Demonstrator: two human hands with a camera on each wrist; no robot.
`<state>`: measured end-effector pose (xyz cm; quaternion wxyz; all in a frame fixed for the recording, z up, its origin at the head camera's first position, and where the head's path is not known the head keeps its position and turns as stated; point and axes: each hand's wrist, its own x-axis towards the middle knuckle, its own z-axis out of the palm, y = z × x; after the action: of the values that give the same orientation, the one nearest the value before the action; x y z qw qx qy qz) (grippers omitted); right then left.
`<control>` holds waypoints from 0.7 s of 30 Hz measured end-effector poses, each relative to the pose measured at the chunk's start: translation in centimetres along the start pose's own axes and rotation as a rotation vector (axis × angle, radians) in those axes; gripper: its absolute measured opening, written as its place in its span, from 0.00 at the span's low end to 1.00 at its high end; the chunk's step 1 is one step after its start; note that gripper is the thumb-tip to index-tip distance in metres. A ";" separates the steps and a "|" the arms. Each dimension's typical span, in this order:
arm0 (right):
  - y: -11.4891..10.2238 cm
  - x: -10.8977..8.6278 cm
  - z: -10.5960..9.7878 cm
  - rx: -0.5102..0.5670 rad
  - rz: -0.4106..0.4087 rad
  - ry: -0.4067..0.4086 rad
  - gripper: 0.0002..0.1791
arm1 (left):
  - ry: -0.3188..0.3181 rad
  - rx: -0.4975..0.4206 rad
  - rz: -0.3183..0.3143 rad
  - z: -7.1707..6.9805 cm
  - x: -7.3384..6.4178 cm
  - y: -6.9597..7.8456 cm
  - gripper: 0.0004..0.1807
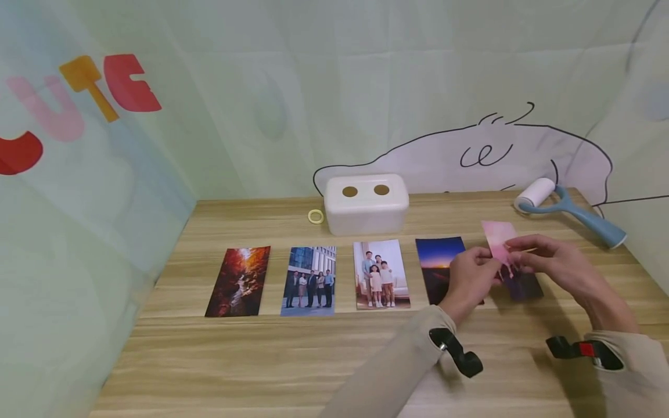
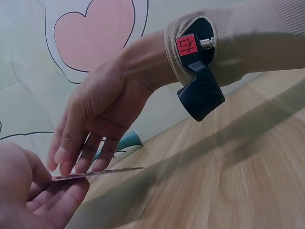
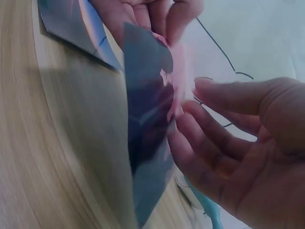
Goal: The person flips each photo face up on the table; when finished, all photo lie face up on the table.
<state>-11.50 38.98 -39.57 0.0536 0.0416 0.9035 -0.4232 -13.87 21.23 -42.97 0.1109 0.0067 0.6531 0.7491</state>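
My left hand [image 1: 473,276] pinches a photo print [image 1: 497,233], pink at the top and dark lower down, tilted up off the table at the right. In the left wrist view the thumb lies over the print and the fingers under it. My right hand [image 1: 559,264] is at the print's right edge; in the right wrist view its fingertips [image 3: 178,126] meet that edge while the thumb stands apart. Partly behind the left hand lies a sunset photo [image 1: 439,255]. Left of it are a family photo [image 1: 381,276], a group photo [image 1: 309,281] and an autumn stream photo [image 1: 240,281].
A white box [image 1: 366,217] with two round holes stands at the back of the wooden table [image 1: 235,366], a pale yellow ring [image 1: 316,216] beside it. At the back right lies a lint roller [image 1: 575,209] with a blue handle. A printed curtain [image 1: 261,87] hangs behind.
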 end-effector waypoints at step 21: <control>2.3 0.2 -1.8 -0.128 0.008 0.036 0.29 | 0.028 0.022 0.087 -0.4 0.3 -0.9 0.20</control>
<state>-11.54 41.85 -40.24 0.0413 0.0492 0.9293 -0.3637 -14.08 21.05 -43.93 0.0690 0.0258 0.6620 0.7459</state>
